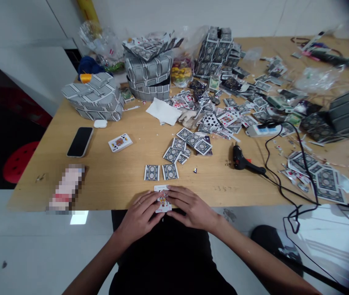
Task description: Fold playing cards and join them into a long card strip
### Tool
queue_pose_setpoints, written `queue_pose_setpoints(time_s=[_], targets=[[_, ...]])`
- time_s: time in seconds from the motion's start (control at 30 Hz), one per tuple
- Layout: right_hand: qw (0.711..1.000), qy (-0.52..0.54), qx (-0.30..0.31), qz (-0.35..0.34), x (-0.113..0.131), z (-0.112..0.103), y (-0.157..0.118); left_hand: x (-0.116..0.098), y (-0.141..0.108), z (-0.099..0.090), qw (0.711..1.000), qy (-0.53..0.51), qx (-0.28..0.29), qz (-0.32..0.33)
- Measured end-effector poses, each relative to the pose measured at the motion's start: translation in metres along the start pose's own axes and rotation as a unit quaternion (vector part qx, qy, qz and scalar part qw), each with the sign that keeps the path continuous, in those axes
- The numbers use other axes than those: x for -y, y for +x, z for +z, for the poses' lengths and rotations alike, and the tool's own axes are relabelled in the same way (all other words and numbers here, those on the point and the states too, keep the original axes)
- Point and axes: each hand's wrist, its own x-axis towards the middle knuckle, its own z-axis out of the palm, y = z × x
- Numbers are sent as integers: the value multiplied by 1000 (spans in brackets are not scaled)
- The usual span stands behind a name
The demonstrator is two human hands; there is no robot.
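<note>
At the table's front edge, a face-up playing card (162,204) with a colourful figure lies between my two hands. My left hand (142,213) grips its left side, fingers over the face and thumb at the lower edge. From the other side my right hand (191,207) holds it, fingers across the upper right part and thumb near the bottom. Just beyond are two patterned cards with turned edges, a left one (151,172) and a right one (170,171). Behind them sits a loose cluster of similar folded cards (172,154). A neat card deck (120,142) lies to the left.
A black glue gun (242,159) with a looping cable lies right, near a white power strip (264,130). A phone (80,141) and white earbud case (100,123) are left. Woven card baskets, one round (148,73), stand behind, beside scattered cards (232,116).
</note>
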Motion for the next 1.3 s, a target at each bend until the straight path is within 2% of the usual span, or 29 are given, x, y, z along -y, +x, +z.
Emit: queue_pose_setpoints(time_s=[1.3], targets=[[1000, -11, -27, 0, 0, 4, 3, 2, -3, 4, 1000, -8, -12, -15]])
